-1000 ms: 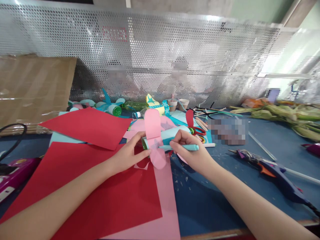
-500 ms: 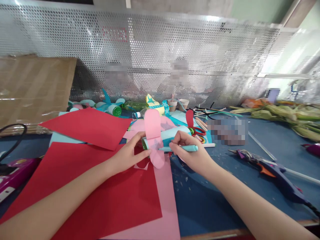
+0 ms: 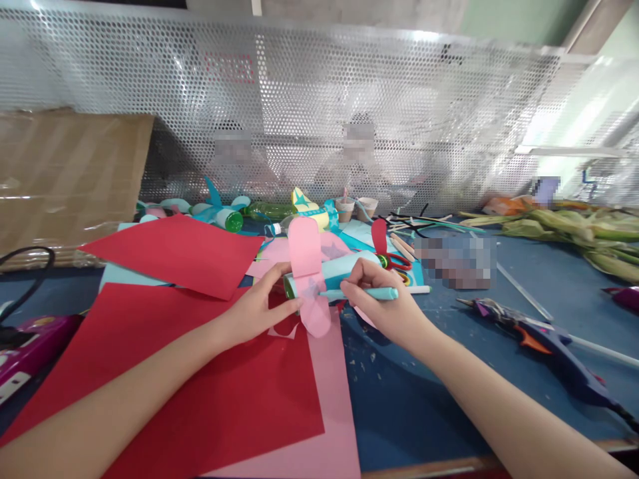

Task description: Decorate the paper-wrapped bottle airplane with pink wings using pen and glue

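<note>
My left hand (image 3: 272,299) grips the left end of a green bottle (image 3: 289,287) wrapped in light blue paper (image 3: 352,264). Across the bottle lies a pink paper strip (image 3: 305,249) with rounded ends, shaped like a wing. My right hand (image 3: 372,293) is closed round a light blue marker (image 3: 384,293), whose tip meets the pink paper near a bluish star-like mark (image 3: 313,287). A red paper piece (image 3: 379,236) stands up at the bottle's right end. Beneath my left hand and forearm are red sheets (image 3: 214,392) over a pink sheet (image 3: 342,399).
A glue gun (image 3: 544,339) lies on the blue table at the right, near a clear glue stick (image 3: 524,293). Red-handled scissors (image 3: 402,261), paper cups (image 3: 367,207) and decorated bottles (image 3: 227,218) sit behind. Corn husks (image 3: 559,229) are at far right, cardboard (image 3: 70,179) at left.
The marker and my right hand have shifted very slightly up and to the right over the pink paper. My left hand stays in place on the bottle.
</note>
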Demonstrator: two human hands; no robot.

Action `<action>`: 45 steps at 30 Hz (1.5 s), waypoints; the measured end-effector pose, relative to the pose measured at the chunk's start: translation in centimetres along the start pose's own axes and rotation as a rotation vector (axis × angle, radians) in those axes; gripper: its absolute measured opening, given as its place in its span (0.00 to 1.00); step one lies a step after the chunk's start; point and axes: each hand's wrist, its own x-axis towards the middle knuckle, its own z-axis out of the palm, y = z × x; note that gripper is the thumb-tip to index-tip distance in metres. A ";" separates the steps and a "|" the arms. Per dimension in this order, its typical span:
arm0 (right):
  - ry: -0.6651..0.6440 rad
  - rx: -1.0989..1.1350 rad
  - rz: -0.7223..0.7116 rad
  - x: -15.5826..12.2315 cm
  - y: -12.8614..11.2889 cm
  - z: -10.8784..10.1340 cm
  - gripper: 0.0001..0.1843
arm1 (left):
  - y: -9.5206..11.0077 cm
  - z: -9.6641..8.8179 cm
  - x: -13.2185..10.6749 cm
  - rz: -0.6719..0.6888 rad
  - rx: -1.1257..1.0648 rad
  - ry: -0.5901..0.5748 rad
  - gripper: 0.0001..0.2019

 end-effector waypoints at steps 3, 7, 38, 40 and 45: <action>0.007 0.007 0.003 0.0 0.0 0.0 0.12 | 0.1 -0.1 0.0 -0.004 0.009 0.000 0.22; 0.027 0.010 -0.005 -0.1 -0.1 0.1 0.11 | 0.1 -0.1 0.0 -0.006 0.015 0.003 0.22; -0.014 -0.030 -0.050 -0.4 -0.3 0.0 0.12 | -0.1 0.0 0.0 -0.004 0.017 -0.003 0.23; -0.011 -0.036 -0.070 -0.4 -0.4 0.0 0.12 | -0.1 0.0 0.0 -0.004 0.016 -0.004 0.23; -0.021 -0.044 -0.074 -0.3 -0.3 0.0 0.12 | 0.0 -0.1 -0.1 -0.007 0.013 -0.009 0.23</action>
